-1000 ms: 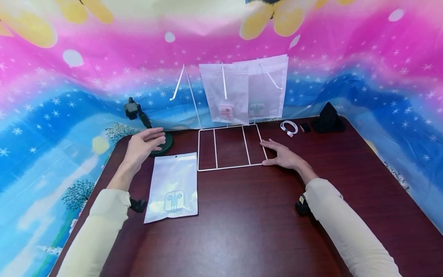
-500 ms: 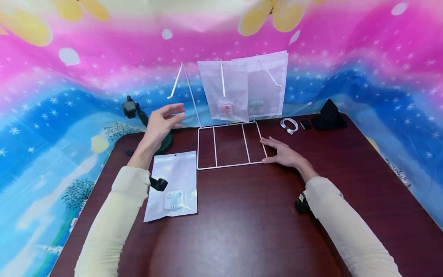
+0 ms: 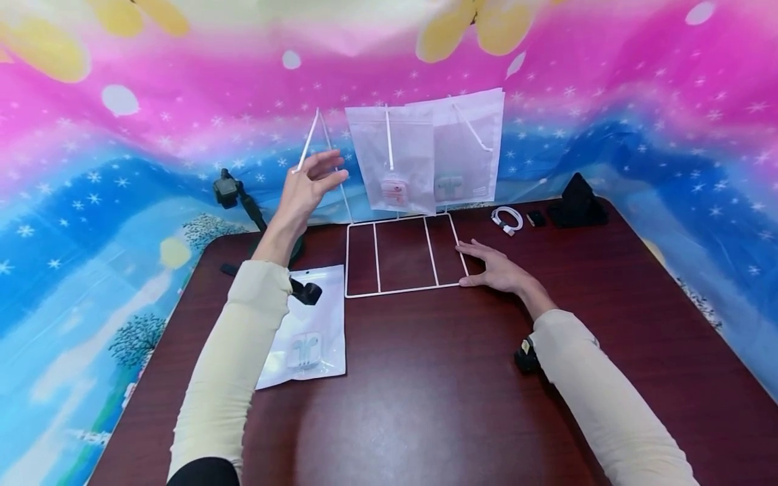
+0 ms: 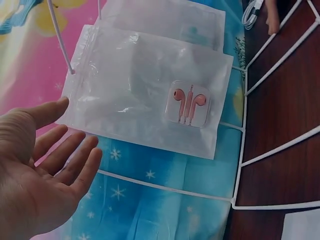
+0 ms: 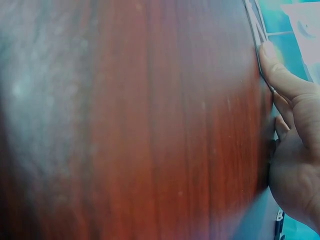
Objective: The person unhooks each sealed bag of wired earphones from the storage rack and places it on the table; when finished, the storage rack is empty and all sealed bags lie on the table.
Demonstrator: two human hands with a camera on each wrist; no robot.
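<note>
My left hand (image 3: 313,182) is raised with straight fingers, holding nothing, beside the empty left hook (image 3: 306,146) of a white wire stand (image 3: 401,256). In the left wrist view the open palm (image 4: 45,175) faces a clear pouch with pink earphones (image 4: 187,106). That pouch (image 3: 392,162) hangs on the middle hook, and a second pouch (image 3: 464,148) hangs right of it. My right hand (image 3: 495,270) lies flat on the table, fingers pressing the stand's base at its right edge (image 5: 280,75). A third pouch with pale earphones (image 3: 306,331) lies flat, partly under my left forearm.
A dark red table (image 3: 425,405) sits before a pink and blue starry backdrop. A black round-based holder (image 3: 234,192) stands at back left. A coiled white cable (image 3: 507,221), a small black item (image 3: 536,219) and a black stand (image 3: 576,201) sit at back right.
My left hand has risen from near the table and moved right and up toward the stand's empty left hook. The right hand stays on the stand's base.
</note>
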